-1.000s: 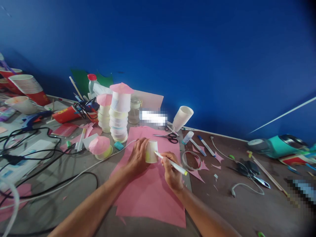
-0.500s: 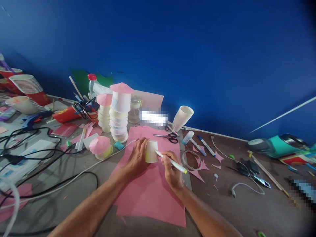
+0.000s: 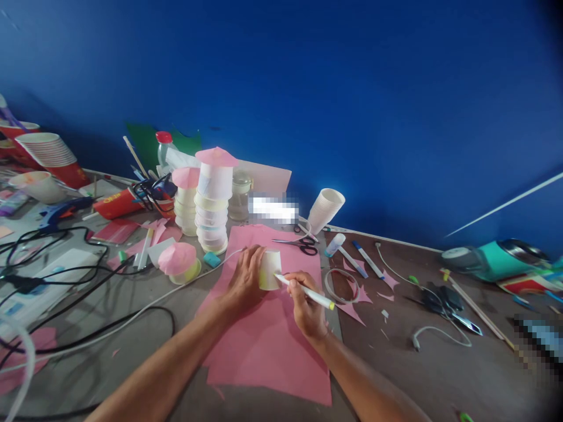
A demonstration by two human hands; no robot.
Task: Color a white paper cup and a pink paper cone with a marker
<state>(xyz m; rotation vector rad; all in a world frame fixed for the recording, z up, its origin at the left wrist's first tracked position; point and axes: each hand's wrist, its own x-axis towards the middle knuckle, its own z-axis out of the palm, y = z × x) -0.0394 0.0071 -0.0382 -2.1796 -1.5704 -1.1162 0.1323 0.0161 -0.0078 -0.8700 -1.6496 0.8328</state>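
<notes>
My left hand (image 3: 246,272) is closed around the left side of a white paper cup (image 3: 271,271), which bears yellow colouring. A white marker with a yellow end (image 3: 312,293) is gripped in my right hand (image 3: 305,308), its tip at the cup's side. Beneath both hands lies a pink paper sheet (image 3: 268,346). Scissors (image 3: 303,245) rest on the sheet's far part. To the left stand a tall cup tower with a pink cone roof (image 3: 214,205), a shorter cup tower (image 3: 185,202) and a single cup with a pink top (image 3: 179,262).
A stack of white cups (image 3: 325,210) stands by the blue wall. Capped markers (image 3: 368,259), a coiled cable (image 3: 341,285) and pink scraps lie to the right. Black cables (image 3: 101,346) and a power strip (image 3: 48,290) spread across the left. A turquoise container (image 3: 505,264) lies far right.
The marker's tip has shifted slightly down and left on the cup's side, with my right hand. My left hand and the cup have stayed almost in place.
</notes>
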